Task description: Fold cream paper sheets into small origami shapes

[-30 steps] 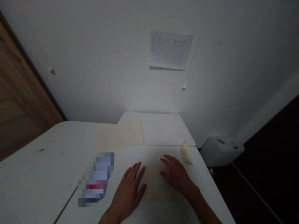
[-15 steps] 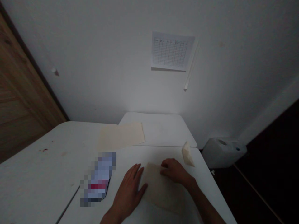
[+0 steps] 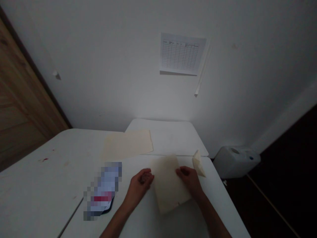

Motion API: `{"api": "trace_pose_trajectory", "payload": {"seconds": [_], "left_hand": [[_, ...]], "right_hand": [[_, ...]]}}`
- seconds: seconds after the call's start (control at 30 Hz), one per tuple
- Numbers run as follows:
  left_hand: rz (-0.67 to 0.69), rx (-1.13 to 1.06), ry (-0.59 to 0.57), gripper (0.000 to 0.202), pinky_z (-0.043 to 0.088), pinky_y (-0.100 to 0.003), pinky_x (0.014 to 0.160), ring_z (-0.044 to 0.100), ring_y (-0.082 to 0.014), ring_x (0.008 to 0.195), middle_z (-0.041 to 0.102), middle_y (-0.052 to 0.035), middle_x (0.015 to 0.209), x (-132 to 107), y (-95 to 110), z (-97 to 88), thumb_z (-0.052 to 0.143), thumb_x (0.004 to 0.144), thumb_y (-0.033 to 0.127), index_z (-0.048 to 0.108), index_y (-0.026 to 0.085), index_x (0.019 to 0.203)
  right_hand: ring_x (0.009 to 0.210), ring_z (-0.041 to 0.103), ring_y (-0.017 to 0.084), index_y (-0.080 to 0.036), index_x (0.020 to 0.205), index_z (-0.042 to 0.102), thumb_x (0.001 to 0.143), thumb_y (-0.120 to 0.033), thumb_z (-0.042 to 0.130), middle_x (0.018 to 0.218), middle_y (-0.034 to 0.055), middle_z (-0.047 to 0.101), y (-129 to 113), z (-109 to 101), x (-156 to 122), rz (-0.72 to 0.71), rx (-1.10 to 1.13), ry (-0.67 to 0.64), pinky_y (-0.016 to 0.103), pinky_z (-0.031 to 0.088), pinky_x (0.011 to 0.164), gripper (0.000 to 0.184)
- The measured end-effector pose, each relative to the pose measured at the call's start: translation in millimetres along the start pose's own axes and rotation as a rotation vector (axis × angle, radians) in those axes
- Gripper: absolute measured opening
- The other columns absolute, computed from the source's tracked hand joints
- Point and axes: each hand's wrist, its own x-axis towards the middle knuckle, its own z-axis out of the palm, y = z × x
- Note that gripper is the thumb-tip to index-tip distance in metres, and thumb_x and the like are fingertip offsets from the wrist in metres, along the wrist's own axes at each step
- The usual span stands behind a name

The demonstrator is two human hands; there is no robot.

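Note:
A cream, folded-looking sheet of paper (image 3: 169, 188) is tilted between my hands over the white table (image 3: 138, 218), its outline slightly blurred. My right hand (image 3: 190, 178) pinches its right edge between thumb and fingers. At the opposite edge, my left hand (image 3: 141, 183) is closed, with curled fingertips and thumb meeting the paper. Whether the sheet rests on the table or is lifted a little, I cannot tell. Just beyond my right hand lies a small folded piece of cream paper (image 3: 198, 164).
Left of my hands lies a phone-like object (image 3: 105, 190), mostly pixelated. Another flat cream sheet (image 3: 127, 144) spans the tabletop's back seam. A printed chart (image 3: 182, 54) hangs on the wall. A whitish plastic container (image 3: 235, 162) stands beyond the table's right edge.
The sheet has turned and shifted away from me. My left hand, flat with fingers stretched before, is now curled at the sheet's left edge. My right hand has moved slightly right to the other edge.

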Motion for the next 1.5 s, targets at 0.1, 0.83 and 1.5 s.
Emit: {"api": "trace_pose_trajectory", "payload": {"seconds": [0.1, 0.83, 1.5], "left_hand": [[-0.105, -0.135, -0.070, 0.044, 0.044, -0.023, 0.041, 0.056, -0.0131, 0.045, 0.061, 0.0008, 0.058, 12, 2, 8.3, 0.074, 0.066, 0.053, 0.064, 0.014, 0.084], [-0.061, -0.134, -0.169, 0.034, 0.033, -0.018, 0.033, 0.043, -0.0072, 0.033, 0.056, 0.0044, 0.047, 35, 10, -4.4, 0.073, 0.069, 0.046, 0.068, 0.014, 0.079], [-0.012, -0.146, -0.056, 0.026, 0.040, -0.021, 0.043, 0.053, -0.0105, 0.043, 0.064, 0.0002, 0.061, 35, -3, -5.2, 0.072, 0.071, 0.039, 0.068, 0.014, 0.078]], "right_hand": [[0.075, 0.066, 0.024, -0.014, 0.083, 0.071, 0.075, -0.061, 0.065, 0.080, 0.0081, 0.072, 1, 8, 1, 0.001, 0.038, 0.062, 0.031, 0.049, 0.066, 0.048], [0.073, 0.066, 0.023, -0.015, 0.076, 0.068, 0.073, -0.055, 0.071, 0.078, 0.0075, 0.071, 10, 10, 16, -0.042, 0.137, -0.012, 0.032, 0.050, 0.066, 0.041], [0.071, 0.067, 0.020, -0.017, 0.084, 0.071, 0.073, -0.047, 0.073, 0.080, 0.0060, 0.073, 19, 14, 11, -0.048, 0.210, -0.015, 0.028, 0.051, 0.061, 0.032]]}}
